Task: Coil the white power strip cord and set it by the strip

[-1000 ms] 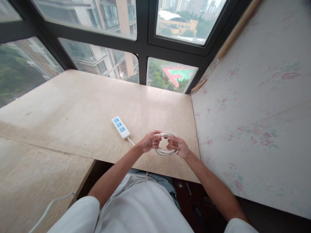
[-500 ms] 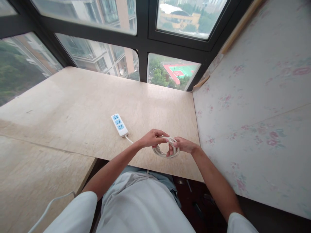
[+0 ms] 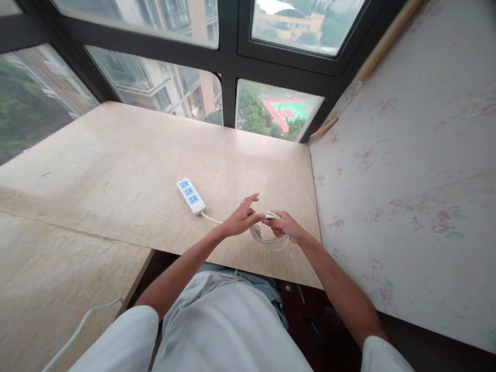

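A white power cord is wound into a loose coil in front of my body, above the table's near edge. My right hand is closed round the coil's right and upper side. At the coil's left side, my left hand pinches the cord with its thumb against the lower fingers, while one finger stands raised and straight. From the left hand the cord runs to a white power strip with blue sockets, lying flat on the table to the left. A pale plug-like end shows inside the coil, partly hidden.
The marble-patterned tabletop reaches to dark-framed windows. A wall with floral paper stands close on the right. Another white cable lies at the lower left. Small objects lie on the dark floor below.
My left hand's finger has lifted off the coil and straightened. My right hand has turned over the top of the coil, which now hangs more loosely below the hands.
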Available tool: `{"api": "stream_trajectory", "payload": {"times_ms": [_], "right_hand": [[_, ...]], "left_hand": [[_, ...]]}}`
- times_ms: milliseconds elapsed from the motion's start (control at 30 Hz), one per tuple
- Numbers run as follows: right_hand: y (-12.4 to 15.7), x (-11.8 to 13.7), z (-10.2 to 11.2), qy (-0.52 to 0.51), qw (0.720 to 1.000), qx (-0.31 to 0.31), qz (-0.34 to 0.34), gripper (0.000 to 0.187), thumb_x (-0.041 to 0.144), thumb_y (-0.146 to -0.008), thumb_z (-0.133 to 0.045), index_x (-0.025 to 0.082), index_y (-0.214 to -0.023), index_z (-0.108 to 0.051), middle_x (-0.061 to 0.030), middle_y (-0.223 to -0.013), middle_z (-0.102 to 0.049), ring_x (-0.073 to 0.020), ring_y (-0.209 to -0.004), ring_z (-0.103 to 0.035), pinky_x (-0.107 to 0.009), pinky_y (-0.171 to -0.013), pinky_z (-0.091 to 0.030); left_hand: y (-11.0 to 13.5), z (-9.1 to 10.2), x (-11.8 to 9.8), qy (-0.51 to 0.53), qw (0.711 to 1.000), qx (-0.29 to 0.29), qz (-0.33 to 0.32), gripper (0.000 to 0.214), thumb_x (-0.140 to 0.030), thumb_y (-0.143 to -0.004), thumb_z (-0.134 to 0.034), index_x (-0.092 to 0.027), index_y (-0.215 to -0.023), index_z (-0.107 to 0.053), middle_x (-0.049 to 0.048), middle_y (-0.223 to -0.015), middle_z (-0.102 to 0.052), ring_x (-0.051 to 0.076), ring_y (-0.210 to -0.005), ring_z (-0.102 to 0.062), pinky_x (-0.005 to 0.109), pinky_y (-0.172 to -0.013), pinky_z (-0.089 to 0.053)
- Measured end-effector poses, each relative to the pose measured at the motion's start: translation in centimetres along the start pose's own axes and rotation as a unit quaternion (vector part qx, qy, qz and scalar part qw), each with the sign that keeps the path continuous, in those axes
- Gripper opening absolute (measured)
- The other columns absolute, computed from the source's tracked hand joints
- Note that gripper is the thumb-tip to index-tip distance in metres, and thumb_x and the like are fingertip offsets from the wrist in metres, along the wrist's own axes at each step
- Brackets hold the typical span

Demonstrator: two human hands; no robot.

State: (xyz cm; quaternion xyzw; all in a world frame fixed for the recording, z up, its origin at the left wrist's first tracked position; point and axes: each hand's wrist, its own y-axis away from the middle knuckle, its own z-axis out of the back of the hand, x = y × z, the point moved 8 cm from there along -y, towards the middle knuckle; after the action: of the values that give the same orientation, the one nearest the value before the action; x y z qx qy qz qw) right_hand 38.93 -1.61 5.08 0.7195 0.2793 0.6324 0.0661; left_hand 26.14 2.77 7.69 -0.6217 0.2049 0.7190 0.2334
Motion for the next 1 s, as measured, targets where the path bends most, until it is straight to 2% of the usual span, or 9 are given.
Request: {"api": "stream_trajectory", "payload": {"times_ms": [67,100,233,367,500,600,733,867,1000], "right_hand": [[0.1,-0.4,0.5,-0.027,1.000,0.003,-0.011,0.032,0.036,-0.068,-0.079,0.018,-0.073,-0.053,0.0132,-0.044,-0.031,-0.0020,-0.036,-0.019,-0.018,-0.036,-0.014],[0.1,-0.5,0.8,-0.040,0.999,0.003,-0.011,0.032,0.036,-0.069,-0.079,0.018,-0.073,-0.054,0.0135,-0.043,-0.030,-0.0019,-0.036,-0.018,-0.018,-0.036,-0.014],[-0.3,-0.5,1.3,-0.097,0.995,0.014,0.011,0.029,0.037,-0.072,-0.078,0.016,-0.077,-0.058,0.0141,-0.040,-0.028,-0.0021,-0.036,-0.016,-0.018,-0.036,-0.014],[-0.8,-0.3,1.9,-0.159,0.987,0.006,0.030,0.028,0.036,-0.071,-0.078,0.017,-0.075,-0.057,0.0149,-0.041,-0.025,-0.0017,-0.036,-0.013,-0.019,-0.036,-0.014],[-0.9,0.3,2.8,-0.186,0.980,-0.023,0.066,0.029,0.039,-0.071,-0.077,0.019,-0.075,-0.056,0.0150,-0.041,-0.021,-0.0026,-0.036,-0.011,-0.019,-0.037,-0.013],[-0.9,0.5,3.3,-0.201,0.975,-0.044,0.086,0.029,0.041,-0.071,-0.076,0.020,-0.076,-0.056,0.0147,-0.041,-0.019,-0.0034,-0.037,-0.008,-0.020,-0.037,-0.013],[-0.8,0.7,4.2,-0.232,0.958,-0.095,0.137,0.029,0.042,-0.071,-0.076,0.022,-0.077,-0.055,0.0143,-0.043,-0.015,-0.0048,-0.038,-0.007,-0.021,-0.037,-0.013],[-0.6,0.3,5.3,-0.247,0.941,-0.148,0.181,0.028,0.044,-0.076,-0.072,0.023,-0.078,-0.053,0.0136,-0.044,-0.013,-0.0059,-0.037,-0.009,-0.022,-0.038,-0.014],[-0.6,-0.5,6.2,-0.267,0.907,-0.211,0.247,0.028,0.046,-0.081,-0.068,0.023,-0.077,-0.052,0.0129,-0.044,-0.015,-0.0061,-0.037,-0.011,-0.022,-0.039,-0.018]], "left_hand": [[0.6,2.5,1.4,-0.013,0.998,-0.062,0.015,0.073,-0.044,-0.085,-0.062,-0.019,-0.146,-0.031,0.0204,-0.145,-0.037,0.023,-0.115,-0.058,0.032,-0.087,-0.050],[1.1,3.5,2.1,-0.025,0.996,-0.074,0.029,0.070,-0.045,-0.086,-0.060,-0.017,-0.144,-0.034,0.0204,-0.145,-0.039,0.024,-0.120,-0.054,0.035,-0.092,-0.049],[3.2,5.4,4.7,-0.167,0.984,-0.017,0.065,0.055,-0.049,-0.087,-0.057,-0.017,-0.132,-0.049,0.0154,-0.134,-0.055,0.026,-0.123,-0.053,0.042,-0.104,-0.040],[4.3,6.5,6.0,-0.383,0.923,-0.026,0.023,0.039,-0.037,-0.089,-0.057,-0.018,-0.124,-0.057,0.0149,-0.129,-0.060,0.030,-0.129,-0.047,0.052,-0.113,-0.025],[3.6,7.8,6.6,-0.469,0.881,-0.062,0.001,0.033,-0.022,-0.094,-0.043,-0.016,-0.122,-0.059,0.0153,-0.117,-0.065,0.027,-0.114,-0.057,0.043,-0.101,-0.040],[2.4,8.2,6.4,-0.498,0.866,-0.042,0.012,0.033,-0.016,-0.093,-0.039,-0.018,-0.115,-0.063,0.0144,-0.107,-0.068,0.025,-0.099,-0.063,0.039,-0.090,-0.044],[0.9,7.8,5.7,-0.511,0.858,0.006,0.056,0.029,-0.023,-0.092,-0.042,-0.018,-0.095,-0.070,0.0144,-0.085,-0.070,0.027,-0.080,-0.065,0.038,-0.077,-0.043],[-0.8,7.2,4.2,-0.501,0.863,-0.003,0.060,0.027,-0.029,-0.089,-0.047,-0.018,-0.080,-0.070,0.0147,-0.079,-0.070,0.027,-0.077,-0.063,0.038,-0.073,-0.040],[-2.6,6.3,3.3,-0.499,0.865,-0.025,0.052,0.034,-0.033,-0.091,-0.043,-0.018,-0.078,-0.071,0.0132,-0.085,-0.071,0.026,-0.081,-0.063,0.035,-0.073,-0.038]]}}
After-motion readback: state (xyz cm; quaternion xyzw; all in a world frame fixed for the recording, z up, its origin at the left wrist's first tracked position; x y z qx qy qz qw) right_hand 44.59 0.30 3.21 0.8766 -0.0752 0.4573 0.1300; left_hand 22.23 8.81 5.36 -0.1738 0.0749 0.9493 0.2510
